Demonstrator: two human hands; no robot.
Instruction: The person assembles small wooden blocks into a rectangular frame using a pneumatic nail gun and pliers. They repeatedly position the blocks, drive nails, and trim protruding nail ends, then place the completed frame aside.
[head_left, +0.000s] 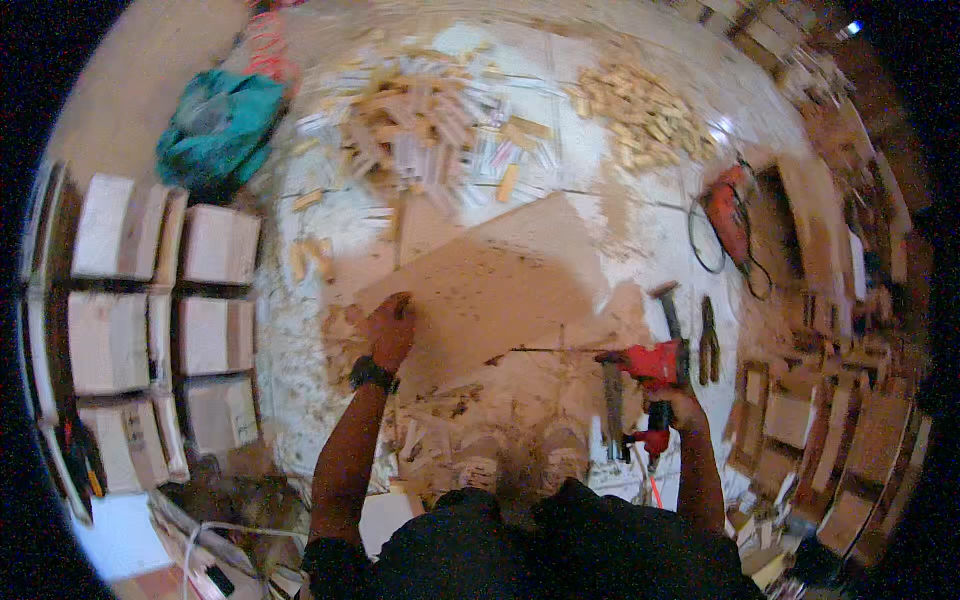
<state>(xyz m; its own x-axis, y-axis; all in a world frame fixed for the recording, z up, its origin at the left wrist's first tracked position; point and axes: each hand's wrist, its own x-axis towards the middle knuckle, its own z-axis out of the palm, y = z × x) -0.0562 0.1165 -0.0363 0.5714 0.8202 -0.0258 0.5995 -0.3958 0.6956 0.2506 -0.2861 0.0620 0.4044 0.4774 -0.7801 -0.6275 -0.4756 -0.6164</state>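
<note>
My right hand [682, 408] is wrapped round the handle of a red and black nail gun [650, 364], which points left over the floor. A thin red hose [655, 490] runs down from its lower end. Under my left hand [393, 328] lies the left end of a flat brown wooden board [500, 280], dotted with dark specks. The fingers of that hand are curled closed; blur hides what they hold, if anything. A hammer [668, 308] and dark-handled pliers [708, 340] rest on the floor just beyond my right hand.
Heaps of small wood pieces [410, 130] and yellowish blocks [645, 115] lie ahead. A red corded power tool [730, 215] is at the right. Stacked wooden boxes [110, 345] line the left side, below a teal bag [220, 125]. Timber pieces [790, 415] crowd the right.
</note>
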